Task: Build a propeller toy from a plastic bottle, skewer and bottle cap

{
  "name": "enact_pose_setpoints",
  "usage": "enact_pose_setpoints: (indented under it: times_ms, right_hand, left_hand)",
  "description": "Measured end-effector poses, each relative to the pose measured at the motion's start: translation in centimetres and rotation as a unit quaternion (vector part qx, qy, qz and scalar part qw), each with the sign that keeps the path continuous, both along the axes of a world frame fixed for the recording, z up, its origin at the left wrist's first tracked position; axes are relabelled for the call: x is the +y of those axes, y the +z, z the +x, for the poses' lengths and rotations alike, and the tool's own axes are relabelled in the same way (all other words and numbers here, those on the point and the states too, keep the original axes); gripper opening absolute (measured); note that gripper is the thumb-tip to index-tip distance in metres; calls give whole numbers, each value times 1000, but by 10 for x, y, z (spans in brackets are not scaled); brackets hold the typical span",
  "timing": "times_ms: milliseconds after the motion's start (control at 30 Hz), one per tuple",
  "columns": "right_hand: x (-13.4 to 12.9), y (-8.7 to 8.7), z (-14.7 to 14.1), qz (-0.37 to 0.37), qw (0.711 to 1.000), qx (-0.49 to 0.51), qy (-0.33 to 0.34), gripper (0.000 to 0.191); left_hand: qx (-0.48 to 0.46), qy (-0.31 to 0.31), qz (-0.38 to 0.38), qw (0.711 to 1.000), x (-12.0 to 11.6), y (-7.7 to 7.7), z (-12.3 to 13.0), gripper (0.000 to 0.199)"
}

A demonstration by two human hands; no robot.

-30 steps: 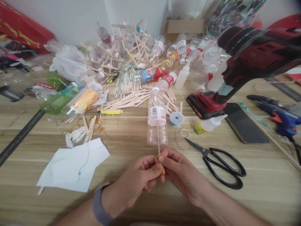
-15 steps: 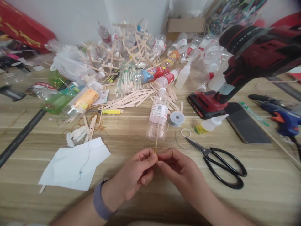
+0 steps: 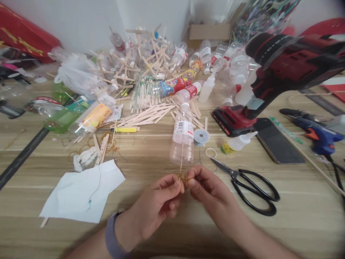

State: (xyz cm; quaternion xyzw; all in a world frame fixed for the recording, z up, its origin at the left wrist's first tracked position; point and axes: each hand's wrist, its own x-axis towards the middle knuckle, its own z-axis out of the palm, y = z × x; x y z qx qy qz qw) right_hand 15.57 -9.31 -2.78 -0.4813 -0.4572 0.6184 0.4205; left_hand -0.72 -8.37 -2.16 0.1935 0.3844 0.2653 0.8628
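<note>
Between thumb and fingers my left hand (image 3: 164,194) pinches the lower end of a thin wooden stick (image 3: 182,153), which points away from me. A yellowish-brown rubber band (image 3: 184,179) is around the stick near my fingertips. My right hand (image 3: 208,189) pinches the other end of this band, pulling it a short way to the right. Just beyond the hands a clear plastic bottle (image 3: 182,135) with a white cap lies on the table, partly behind the stick. Black-handled scissors (image 3: 244,185) lie to the right of my right hand.
White paper (image 3: 83,190) lies at left, below loose rubber bands (image 3: 110,142). A wire spool (image 3: 201,137), glue bottle (image 3: 237,143), phone (image 3: 279,140), red drill (image 3: 269,79) and blue glue gun (image 3: 318,133) stand or lie at right. Craft sticks (image 3: 151,114) and bottles crowd the back.
My right hand has moved slightly right and up, away from my left hand, and the rubber band now shows stretched between them. My left hand still holds the stick.
</note>
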Motion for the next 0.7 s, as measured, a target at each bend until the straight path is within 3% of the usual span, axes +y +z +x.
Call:
enact_pose_setpoints:
  times_ms: [67, 133, 267, 367, 433, 533, 700]
  right_hand:
    - [0, 1, 2, 36, 998, -44, 6, 15]
    - [1, 2, 5, 121, 983, -140, 11, 9]
    - [4, 4, 16, 355, 881, -313, 13, 21]
    - [6, 2, 20, 423, 825, -374, -20, 25]
    - [7, -1, 21, 426, 811, -400, -37, 26]
    - [8, -6, 18, 390, 811, -436, -4, 27]
    - [12, -2, 6, 209, 842, -482, 126, 19]
  left_hand:
    - [-31, 5, -8, 999, -1, -2, -1, 30]
    - [-54, 17, -12, 998, -1, -3, -2, 29]
    - [-74, 46, -12, 996, -1, -2, -3, 27]
    - [-80, 44, -2, 996, -1, -1, -2, 27]
    - [-80, 41, 12, 996, -2, -1, -1, 28]
    - [-66, 31, 43, 996, -3, 0, 2, 28]
    - [-30, 20, 78, 996, -5, 0, 5, 30]
